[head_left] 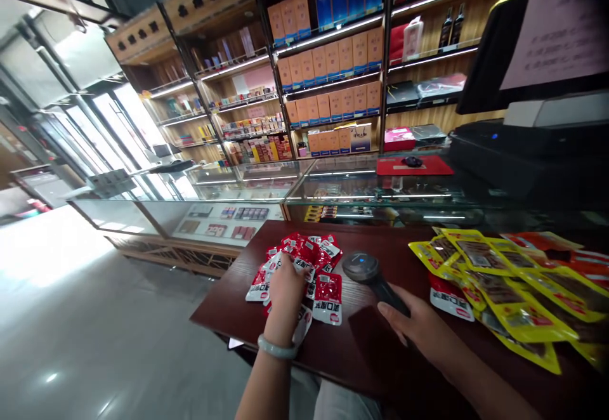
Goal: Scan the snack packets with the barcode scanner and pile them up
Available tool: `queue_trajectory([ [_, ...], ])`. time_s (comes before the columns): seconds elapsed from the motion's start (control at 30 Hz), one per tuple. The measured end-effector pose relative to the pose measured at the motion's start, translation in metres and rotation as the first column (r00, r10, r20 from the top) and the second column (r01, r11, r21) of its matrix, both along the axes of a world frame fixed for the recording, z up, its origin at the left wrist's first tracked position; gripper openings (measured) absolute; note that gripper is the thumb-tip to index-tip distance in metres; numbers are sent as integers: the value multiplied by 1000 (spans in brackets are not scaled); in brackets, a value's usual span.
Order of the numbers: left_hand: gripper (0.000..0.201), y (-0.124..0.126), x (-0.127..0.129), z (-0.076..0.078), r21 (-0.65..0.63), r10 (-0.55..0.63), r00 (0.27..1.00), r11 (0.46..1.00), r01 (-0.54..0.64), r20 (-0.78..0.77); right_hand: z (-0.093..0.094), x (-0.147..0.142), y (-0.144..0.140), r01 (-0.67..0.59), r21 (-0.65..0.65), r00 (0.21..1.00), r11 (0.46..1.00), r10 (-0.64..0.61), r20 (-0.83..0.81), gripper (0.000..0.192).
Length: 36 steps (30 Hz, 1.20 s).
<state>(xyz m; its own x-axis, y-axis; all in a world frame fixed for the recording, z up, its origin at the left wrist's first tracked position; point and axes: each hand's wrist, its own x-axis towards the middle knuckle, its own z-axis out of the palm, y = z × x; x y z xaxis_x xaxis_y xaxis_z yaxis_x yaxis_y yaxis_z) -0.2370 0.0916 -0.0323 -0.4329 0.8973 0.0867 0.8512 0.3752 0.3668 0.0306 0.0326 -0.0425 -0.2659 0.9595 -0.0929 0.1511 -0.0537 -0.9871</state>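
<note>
1. Many small red snack packets point(320, 261) lie in a loose pile on the dark wood counter point(361, 350), left-centre, near its front edge.
2. Left hand point(285, 287) rests palm-down on the pile's near-left side, fingers spread flat over the packets; pressing or sorting, not closed round any one pkt as far as can be seen. A pale bangle point(276, 348) sits on that wrist.
3. One red pkt w/ white label point(328, 298) lies flat just right of the left hand, at the pile's edge.
4. Handheld barcode scanner point(368, 272), dark, round head w/ a small blue light, lies just right of the pile, handle pointing toward the person.
5. Right hand point(419, 328) is wrapped on the scanner's handle, fingers curled about it; the scanner head looks to be resting on the counter.
6. Further right: a spread of yellow snack packs point(495, 287) overlapping each other, w/ a few orange-red packs point(561, 249) behind them by the counter's far-right edge. One red-white pkt point(450, 301) pokes out from under the yellow ones.
7. Behind the counter: glass display cases point(266, 182), a red mat point(413, 165) on top of one.
8. Black POS terminal point(523, 147) at upper right, w/ a pale paper sheet point(561, 30) on its screen's back.
9. Back wall: lit wooden shelves point(333, 77) stacked w/ orange and blue boxes, some bottles.
</note>
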Motion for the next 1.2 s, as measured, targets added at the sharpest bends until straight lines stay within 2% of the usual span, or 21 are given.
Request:
queue_trajectory([
  [0.1,45,3,-5,-1,15,41,996,999,-40,-75,-1,0,0,3,12,1000,1000,-3,6,65],
  [0.23,55,3,-4,-2,23,22,986,1000,-19,-164,0,6,-3,32,24,999,999,-32,22,60],
  [0.43,66,2,11,0,191,42,934,981,28,-354,6,29,-20,77,51,997,996,-77,-8,53],
  [0.5,63,2,30,1,227,-13,934,969,100,-356,5,40,-28,121,43,993,992,-121,-2,54],
  [0.6,50,-2,77,1,193,-249,915,928,319,-317,-1,59,-40,209,36,978,977,-210,17,59],
  [0.7,34,-9,136,-1,110,-521,825,827,552,-219,-8,82,-51,327,73,944,942,-329,16,59],
  [0.77,32,-11,172,-4,35,-633,760,765,644,-147,-12,97,-57,424,114,903,898,-429,20,56],
  [0.87,37,-8,214,-13,-56,-686,720,727,684,-107,-15,116,-64,499,100,862,861,-504,44,58],
  [1.0,45,5,246,-25,-87,-695,712,719,690,-101,-18,134,-71,489,24,871,872,-490,29,58],
  [1.1,43,13,255,-27,-89,-682,728,731,677,-70,-19,141,-75,496,19,868,868,-497,14,57],
  [1.2,34,15,247,-25,-98,-689,724,718,689,44,-17,141,-77,506,5,862,862,-506,-3,57],
])
